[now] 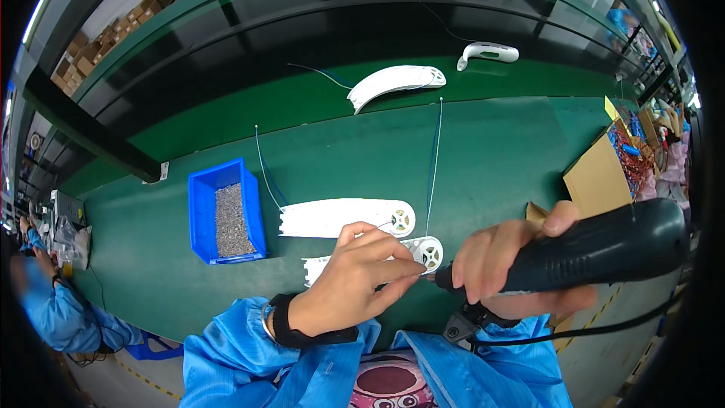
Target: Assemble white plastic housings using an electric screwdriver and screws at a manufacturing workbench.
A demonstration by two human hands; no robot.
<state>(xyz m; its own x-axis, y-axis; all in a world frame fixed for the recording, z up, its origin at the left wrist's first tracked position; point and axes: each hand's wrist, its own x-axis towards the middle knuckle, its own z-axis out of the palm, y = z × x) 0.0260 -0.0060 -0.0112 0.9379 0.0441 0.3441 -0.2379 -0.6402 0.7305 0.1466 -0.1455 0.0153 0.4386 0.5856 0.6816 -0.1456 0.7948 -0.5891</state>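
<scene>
My right hand (pixel 495 264) is wrapped round a dark electric screwdriver (pixel 596 249), whose tip points left. Just off that tip, the thumb and fingers of my left hand (pixel 366 276) are pinched together; whatever is between them is too small to make out. Beneath my left hand lies a white curved plastic housing (pixel 429 251) with a round spoked end, largely covered by the hand. A second white housing (pixel 340 215) lies flat just beyond it. Thin wires run from both housings toward the far side of the bench.
A blue bin (pixel 202 215) of small metal pieces, likely screws, stands to the left. Farther back rest a white curved housing (pixel 400 81) and a smaller white part (pixel 489 51). At right is a cardboard box (pixel 600 174) with wires. Another person's blue sleeve (pixel 68 317) shows far left.
</scene>
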